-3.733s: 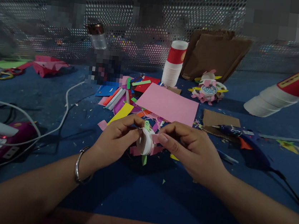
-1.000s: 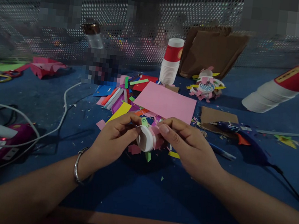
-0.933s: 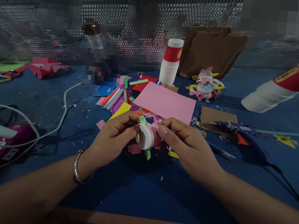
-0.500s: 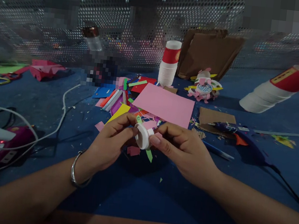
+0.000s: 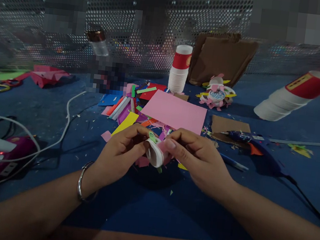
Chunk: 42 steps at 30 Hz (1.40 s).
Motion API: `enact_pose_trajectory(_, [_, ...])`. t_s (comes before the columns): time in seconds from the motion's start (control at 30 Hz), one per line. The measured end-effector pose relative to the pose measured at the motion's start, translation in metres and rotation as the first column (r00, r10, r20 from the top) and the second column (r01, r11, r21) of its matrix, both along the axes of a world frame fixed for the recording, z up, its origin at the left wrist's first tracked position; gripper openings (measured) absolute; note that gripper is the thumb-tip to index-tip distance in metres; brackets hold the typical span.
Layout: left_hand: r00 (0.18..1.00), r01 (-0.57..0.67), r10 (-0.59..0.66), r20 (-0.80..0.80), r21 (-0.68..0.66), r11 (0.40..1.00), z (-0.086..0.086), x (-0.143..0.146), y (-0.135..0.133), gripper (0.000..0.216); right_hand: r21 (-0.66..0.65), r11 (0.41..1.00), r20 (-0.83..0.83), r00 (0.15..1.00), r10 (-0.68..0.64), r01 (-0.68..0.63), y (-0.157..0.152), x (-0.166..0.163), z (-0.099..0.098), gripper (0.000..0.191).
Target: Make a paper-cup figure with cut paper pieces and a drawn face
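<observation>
Both my hands hold a small white paper cup piece (image 5: 155,155) with pink and green paper strips stuck round it, a little above the blue table (image 5: 150,207). My left hand (image 5: 121,153) pinches its left side, fingers closed. My right hand (image 5: 197,159) pinches a pink strip on its right side with thumb and forefinger. A silver bangle sits on my left wrist.
A pink paper sheet (image 5: 175,111) and coloured paper scraps (image 5: 127,106) lie just beyond. A blue glue gun (image 5: 249,143) rests at right on cardboard. Stacked paper cups (image 5: 179,69), a finished cup craft (image 5: 216,95), a tipped cup stack (image 5: 295,95), scissors (image 5: 2,86) and cables (image 5: 31,136) surround.
The cup piece has turned in my fingers, its white bottom now tilted down towards me. Both hands stay at the same spot over the table.
</observation>
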<state>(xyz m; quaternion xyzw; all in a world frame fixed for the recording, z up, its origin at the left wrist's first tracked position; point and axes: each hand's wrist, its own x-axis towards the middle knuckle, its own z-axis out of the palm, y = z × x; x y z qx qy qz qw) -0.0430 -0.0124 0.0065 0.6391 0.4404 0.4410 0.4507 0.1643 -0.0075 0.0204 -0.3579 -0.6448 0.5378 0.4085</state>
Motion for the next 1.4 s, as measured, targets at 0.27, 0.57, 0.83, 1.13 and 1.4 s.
enact_pose_trajectory(0.27, [0.997, 0.038, -0.034, -0.067, 0.050, 0.998, -0.001, 0.000, 0.002, 0.010, -0.062, 0.997, -0.048, 0.998, 0.034, -0.037, 0.000, 0.000, -0.002, 0.027])
enact_pose_trajectory(0.57, [0.998, 0.037, -0.035, -0.057, 0.023, 0.999, -0.003, 0.000, 0.001, 0.005, -0.037, 0.999, -0.039, 0.999, 0.010, -0.012, -0.001, 0.000, -0.001, 0.025])
enact_pose_trajectory(0.83, [0.998, 0.026, -0.022, -0.053, 0.059, 0.998, -0.001, 0.001, 0.002, 0.008, -0.054, 0.998, -0.072, 0.997, 0.025, -0.029, -0.001, -0.001, -0.002, 0.025])
enact_pose_trajectory(1.13, [0.982, 0.049, -0.040, 0.182, -0.045, 0.998, -0.009, -0.003, 0.006, 0.007, 0.005, 0.997, -0.003, 0.997, -0.073, 0.073, 0.001, 0.000, -0.002, 0.033])
enact_pose_trajectory(1.4, [0.950, 0.051, 0.007, 0.313, -0.176, 0.983, -0.004, 0.001, 0.004, 0.031, 0.003, 0.991, -0.082, 0.988, -0.133, 0.134, 0.004, -0.001, -0.003, 0.027])
